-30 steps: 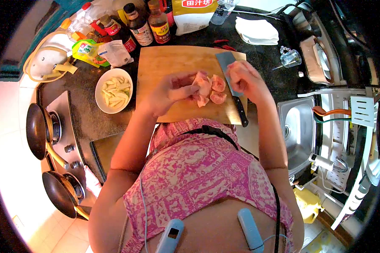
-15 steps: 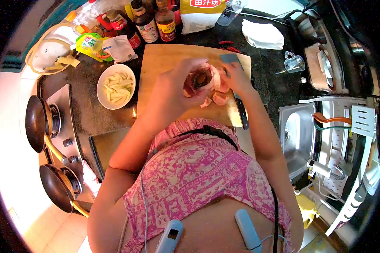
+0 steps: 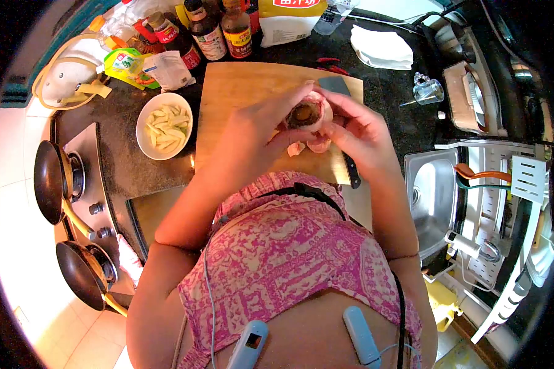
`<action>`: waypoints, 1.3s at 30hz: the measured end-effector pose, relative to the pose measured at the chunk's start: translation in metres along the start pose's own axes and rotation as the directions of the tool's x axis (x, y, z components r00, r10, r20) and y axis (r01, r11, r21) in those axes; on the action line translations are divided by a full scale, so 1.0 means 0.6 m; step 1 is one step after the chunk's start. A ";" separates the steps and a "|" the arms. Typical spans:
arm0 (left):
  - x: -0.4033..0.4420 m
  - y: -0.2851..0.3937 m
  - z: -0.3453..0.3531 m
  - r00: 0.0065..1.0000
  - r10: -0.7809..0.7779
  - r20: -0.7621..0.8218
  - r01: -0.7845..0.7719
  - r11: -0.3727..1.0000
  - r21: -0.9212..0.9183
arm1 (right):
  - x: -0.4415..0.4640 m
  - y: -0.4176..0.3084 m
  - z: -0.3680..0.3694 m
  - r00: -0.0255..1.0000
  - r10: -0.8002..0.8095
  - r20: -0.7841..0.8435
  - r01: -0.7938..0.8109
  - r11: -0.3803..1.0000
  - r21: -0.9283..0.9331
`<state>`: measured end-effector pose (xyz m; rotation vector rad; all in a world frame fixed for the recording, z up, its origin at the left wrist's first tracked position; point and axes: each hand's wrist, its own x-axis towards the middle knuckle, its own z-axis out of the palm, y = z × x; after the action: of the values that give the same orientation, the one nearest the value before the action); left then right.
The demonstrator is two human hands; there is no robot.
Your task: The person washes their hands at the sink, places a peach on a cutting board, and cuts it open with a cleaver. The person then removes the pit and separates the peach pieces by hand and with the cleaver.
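Note:
My left hand (image 3: 258,120) is closed around the left side of what looks like a garlic bulb (image 3: 306,115), with pinkish-white skin and a dark brown centre facing up. On the other side, my right hand (image 3: 360,126) has its thumb and fingers on the bulb. Pinkish cloves (image 3: 296,149) lie below it on the wooden cutting board (image 3: 228,86), partly hidden by my hands. A knife lies along the board's right side, its grey blade (image 3: 335,84) and black handle (image 3: 352,172) showing past my right hand.
A white bowl (image 3: 189,123) of pale sliced pieces stands left of the board. Sauce bottles (image 3: 237,31) and a white-and-gold bag (image 3: 289,27) line the back. Red chillies (image 3: 329,60) lie behind the board. Two pans (image 3: 48,184) are at left, a sink (image 3: 434,184) at right.
My right hand has come in from the board's right edge and turned, its thumb now on the bulb. The bulb has shifted slightly right with my left hand.

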<state>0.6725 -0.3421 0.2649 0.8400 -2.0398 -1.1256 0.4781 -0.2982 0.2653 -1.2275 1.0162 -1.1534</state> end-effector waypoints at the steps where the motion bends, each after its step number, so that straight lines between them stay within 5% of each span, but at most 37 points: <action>1: -0.001 0.003 0.004 0.999 0.031 -0.032 -0.031 0.999 0.012 | 0.000 -0.005 0.000 1.000 0.027 0.000 -0.027 1.000 0.013; 9: -0.002 0.009 0.016 0.962 0.260 -0.083 -0.245 0.957 0.156 | -0.002 -0.005 0.004 0.994 -0.090 -0.067 0.097 0.990 0.105; 11: -0.002 0.009 0.016 0.936 0.339 -0.095 -0.329 0.939 0.104 | -0.003 0.004 -0.003 0.990 -0.113 -0.088 0.113 0.994 -0.007; 15: -0.001 -0.001 0.022 0.958 0.276 -0.077 -0.265 0.957 0.121 | -0.004 0.002 0.011 0.973 -0.147 -0.179 0.152 0.988 0.010; 17: 0.002 0.009 0.028 0.989 0.123 -0.081 -0.116 0.989 0.087 | -0.002 0.003 0.004 0.972 -0.026 -0.235 0.019 0.999 -0.032; 18: 0.005 0.011 0.030 0.989 0.125 -0.078 -0.118 0.989 0.086 | 0.000 0.013 -0.001 0.946 -0.148 -0.289 0.068 0.960 -0.272; 19: 0.008 0.013 0.034 0.991 0.096 -0.091 -0.096 0.995 0.005 | 0.001 0.013 -0.002 0.945 -0.149 -0.292 0.067 0.960 -0.272; 21: 0.013 0.015 0.033 0.993 0.068 -0.096 -0.076 0.994 -0.078 | 0.000 0.012 -0.001 0.901 -0.294 -0.318 0.021 0.764 -0.645; 23: 0.014 0.014 0.025 0.993 0.096 -0.063 -0.088 0.990 0.114 | -0.004 0.009 -0.001 0.934 -0.231 -0.274 -0.003 0.760 -0.650; 25: 0.012 -0.008 0.030 0.998 0.009 -0.061 -0.014 0.998 -0.066 | -0.006 0.021 0.000 0.970 0.001 -0.244 -0.015 0.998 -0.055; 27: 0.013 -0.020 0.023 0.996 -0.073 -0.046 0.060 0.968 -0.244 | -0.008 0.008 -0.009 0.975 0.113 -0.194 -0.105 0.993 0.049; 29: 0.015 -0.027 0.001 0.969 -0.200 0.142 0.245 0.744 -0.622 | -0.007 0.006 -0.017 0.968 0.217 -0.128 -0.198 0.969 0.148; 30: 0.015 -0.028 -0.006 0.942 -0.225 0.248 0.333 0.567 -0.754 | -0.003 0.014 -0.022 0.955 0.249 -0.162 -0.185 0.926 0.330; 31: 0.015 -0.027 -0.007 0.944 -0.224 0.243 0.329 0.569 -0.754 | 0.001 0.025 -0.027 0.940 0.286 -0.187 -0.160 0.851 0.500; 33: 0.012 -0.023 -0.007 0.944 -0.158 0.290 0.326 0.302 -0.896 | 0.003 0.058 -0.042 0.944 0.276 -0.180 -0.134 0.821 0.555; 35: 0.012 -0.011 -0.013 0.949 -0.107 0.297 0.315 0.259 -0.913 | 0.003 0.084 -0.043 0.885 0.350 -0.307 -0.206 0.886 0.416; 37: 0.006 -0.003 -0.017 0.897 -0.161 0.412 0.428 0.080 -0.900 | -0.004 0.113 -0.049 0.875 0.368 -0.315 -0.236 0.891 0.388; 39: 0.000 0.019 -0.018 0.892 -0.170 0.419 0.431 0.042 -0.901 | -0.008 0.127 -0.049 0.881 0.396 -0.260 -0.266 0.868 0.420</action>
<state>0.6783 -0.3422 0.2791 0.3622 -0.6400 -2.4721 0.4558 -0.2992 0.1864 -0.5264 1.1459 -1.2299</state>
